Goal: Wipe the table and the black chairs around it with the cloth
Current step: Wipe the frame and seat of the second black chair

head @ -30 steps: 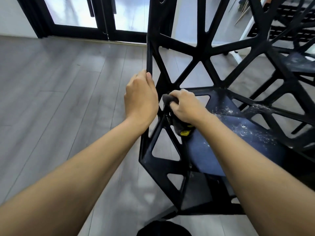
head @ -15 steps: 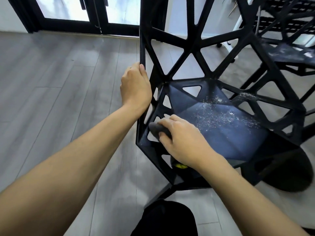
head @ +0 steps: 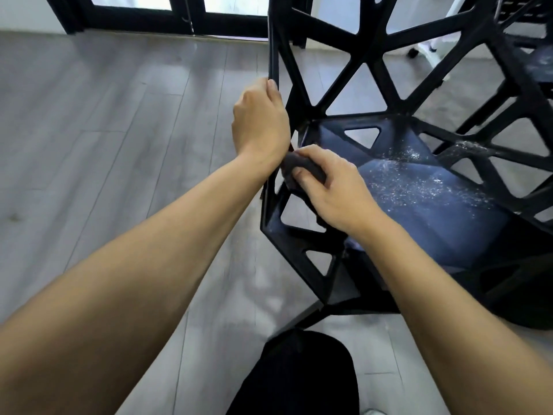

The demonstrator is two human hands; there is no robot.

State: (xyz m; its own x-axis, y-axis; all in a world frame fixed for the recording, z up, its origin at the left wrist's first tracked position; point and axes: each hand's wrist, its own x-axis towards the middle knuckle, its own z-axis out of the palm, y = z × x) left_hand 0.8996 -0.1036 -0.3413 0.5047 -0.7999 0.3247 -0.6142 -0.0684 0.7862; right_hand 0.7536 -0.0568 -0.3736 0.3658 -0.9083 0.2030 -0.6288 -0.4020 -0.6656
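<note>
— What did each grip have hold of when you looked?

— From my feed, the left hand (head: 259, 124) was curled round the black chair (head: 374, 94) at the left edge of its backrest frame, thumb up along the strut. The right hand (head: 332, 190) was closed on the cloth (head: 302, 170), a dark grey wad bunched under its fingers (head: 308, 182), pressed against the chair's left side frame where the backrest met the seat.

— So the cloth was on the chair, not the surface?

— Yes, against the chair's frame, just beside the left wrist. I couldn't make out the surface from my view.

— And the seat itself?

— The seat pad (head: 431, 211) was dark blue and carried a scatter of white specks (head: 419, 178) across its middle and far side, with more along the right-hand frame strut. The triangular cut-outs of the frame let the grey plank floor (head: 104, 151) show through.

— Anything further out?

— A second black chair (head: 532, 55) stood at the top right, partly cut off. Black-framed glass doors (head: 179, 13) ran along the top of the view, and a dark trouser leg (head: 299, 375) showed at the bottom edge.
</note>
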